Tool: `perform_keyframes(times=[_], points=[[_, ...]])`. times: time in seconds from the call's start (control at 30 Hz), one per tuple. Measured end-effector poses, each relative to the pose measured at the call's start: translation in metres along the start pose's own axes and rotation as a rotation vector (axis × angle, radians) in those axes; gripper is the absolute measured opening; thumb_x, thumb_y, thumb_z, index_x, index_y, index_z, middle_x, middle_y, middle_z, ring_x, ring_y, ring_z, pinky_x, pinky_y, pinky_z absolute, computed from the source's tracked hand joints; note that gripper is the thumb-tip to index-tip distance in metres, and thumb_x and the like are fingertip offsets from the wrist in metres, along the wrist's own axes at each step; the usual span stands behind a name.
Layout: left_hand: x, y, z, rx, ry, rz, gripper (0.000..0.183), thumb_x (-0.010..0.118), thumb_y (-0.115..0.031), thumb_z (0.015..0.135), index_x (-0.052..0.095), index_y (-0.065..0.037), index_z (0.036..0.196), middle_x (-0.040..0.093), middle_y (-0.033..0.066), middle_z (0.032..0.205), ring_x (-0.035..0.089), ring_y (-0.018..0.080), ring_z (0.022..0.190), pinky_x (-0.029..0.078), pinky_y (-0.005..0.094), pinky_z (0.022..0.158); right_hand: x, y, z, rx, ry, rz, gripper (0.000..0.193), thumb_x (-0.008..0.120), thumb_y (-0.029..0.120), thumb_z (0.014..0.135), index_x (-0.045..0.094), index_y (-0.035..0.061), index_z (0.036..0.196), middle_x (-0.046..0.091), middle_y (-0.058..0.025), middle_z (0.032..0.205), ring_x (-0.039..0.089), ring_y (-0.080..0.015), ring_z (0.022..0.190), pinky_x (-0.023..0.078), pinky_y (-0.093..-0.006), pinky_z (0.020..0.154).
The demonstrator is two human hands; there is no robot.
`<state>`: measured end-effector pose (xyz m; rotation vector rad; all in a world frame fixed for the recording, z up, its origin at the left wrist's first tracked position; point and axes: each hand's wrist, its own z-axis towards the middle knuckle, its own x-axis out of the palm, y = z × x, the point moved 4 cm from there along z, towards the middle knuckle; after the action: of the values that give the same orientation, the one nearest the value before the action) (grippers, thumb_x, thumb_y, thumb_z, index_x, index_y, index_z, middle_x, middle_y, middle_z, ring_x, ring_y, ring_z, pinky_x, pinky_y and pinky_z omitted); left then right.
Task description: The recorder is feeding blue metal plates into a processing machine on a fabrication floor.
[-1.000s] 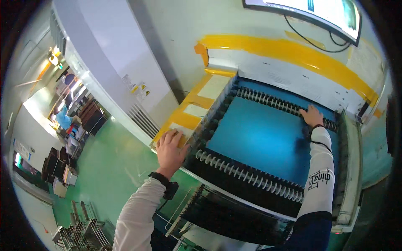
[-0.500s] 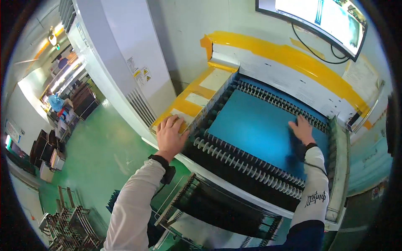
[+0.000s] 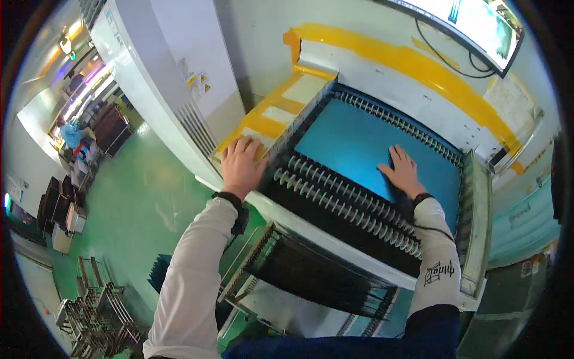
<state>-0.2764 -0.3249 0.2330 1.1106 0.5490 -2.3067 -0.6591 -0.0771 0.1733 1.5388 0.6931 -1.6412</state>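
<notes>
A flat blue panel (image 3: 341,134) lies on rows of ringed rollers (image 3: 347,206) inside a white-sided machine. My right hand (image 3: 403,172) is over the panel's right half, palm down, with thumb and fingers apart. Whether it presses on the surface I cannot tell for sure. To the left, my left hand (image 3: 241,166) rests palm down with fingers out on the yellow-taped ledge (image 3: 278,115) of the machine. Neither hand holds anything. A dark band and a small black device are on my left wrist; a dark cord runs around my right wrist and forearm.
Below the machine's front edge stands a rack (image 3: 311,272) with dark slotted rails. A tall white cabinet (image 3: 173,78) is at the left, a monitor (image 3: 472,27) at the upper right. Metal racks (image 3: 98,302) stand on the green floor (image 3: 149,197). A person in blue (image 3: 73,134) is far left.
My right hand has moved left and inward over the panel from its right side. The panel appears slightly farther back on the rollers. My left hand stays on the ledge; the view has shifted slightly.
</notes>
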Motion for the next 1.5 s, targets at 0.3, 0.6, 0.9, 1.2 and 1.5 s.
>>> perform_keyframes(times=[0.3, 0.6, 0.9, 1.2, 1.5], points=[[0.016, 0.017, -0.003, 0.022, -0.026, 0.089, 0.044, 0.066, -0.046, 0.083, 0.065, -0.017, 0.116, 0.060, 0.0051, 0.119, 0.053, 0.0305, 0.115, 0.044, 0.0484, 0.094, -0.032, 0.065, -0.039, -0.289, -0.183, 0.083, 0.056, 0.062, 0.039, 0.090, 0.050, 0.0107, 0.137, 0.045, -0.0127, 0.146, 0.043, -0.0351, 0.132, 0.033, -0.0511, 0.109], [0.012, 0.014, -0.006, 0.032, -0.045, 0.069, 0.046, 0.064, -0.047, 0.083, 0.065, -0.018, 0.118, 0.060, 0.0052, 0.123, 0.052, 0.0305, 0.118, 0.040, 0.0513, 0.099, -0.001, 0.209, -0.282, -0.126, 0.697, 0.987, 0.026, 0.062, 0.014, 0.091, 0.068, 0.0012, 0.112, 0.070, -0.0112, 0.109, 0.062, -0.0195, 0.110, 0.046, -0.0343, 0.096], [0.006, 0.009, -0.002, 0.021, -0.014, 0.057, 0.041, 0.060, -0.044, 0.085, 0.066, -0.015, 0.113, 0.060, 0.0093, 0.119, 0.052, 0.0320, 0.116, 0.039, 0.0511, 0.098, 0.104, 0.218, -0.417, -0.075, 0.328, 0.545, 0.044, 0.067, 0.023, 0.083, 0.059, 0.0039, 0.122, 0.063, -0.0172, 0.115, 0.057, -0.0362, 0.107, 0.043, -0.0446, 0.093], [0.011, 0.012, -0.005, -0.051, 0.080, 0.030, 0.038, 0.057, -0.039, 0.083, 0.066, -0.012, 0.108, 0.060, 0.0108, 0.112, 0.053, 0.0301, 0.111, 0.039, 0.0477, 0.093, 0.112, 0.237, -0.412, -0.057, 0.111, 0.346, 0.037, 0.070, 0.016, 0.077, 0.062, 0.0047, 0.111, 0.057, -0.0153, 0.106, 0.053, -0.0365, 0.101, 0.043, -0.0470, 0.088], [-0.006, 0.027, -0.002, -0.047, 0.038, -0.233, 0.047, 0.070, -0.044, 0.071, 0.069, -0.011, 0.104, 0.056, 0.0142, 0.114, 0.046, 0.0314, 0.115, 0.035, 0.0445, 0.096, 0.135, 0.245, -0.415, 0.015, 0.159, 0.393, 0.016, 0.067, 0.009, 0.076, 0.058, 0.0027, 0.088, 0.054, -0.0186, 0.095, 0.052, -0.0397, 0.094, 0.043, -0.0483, 0.082]])
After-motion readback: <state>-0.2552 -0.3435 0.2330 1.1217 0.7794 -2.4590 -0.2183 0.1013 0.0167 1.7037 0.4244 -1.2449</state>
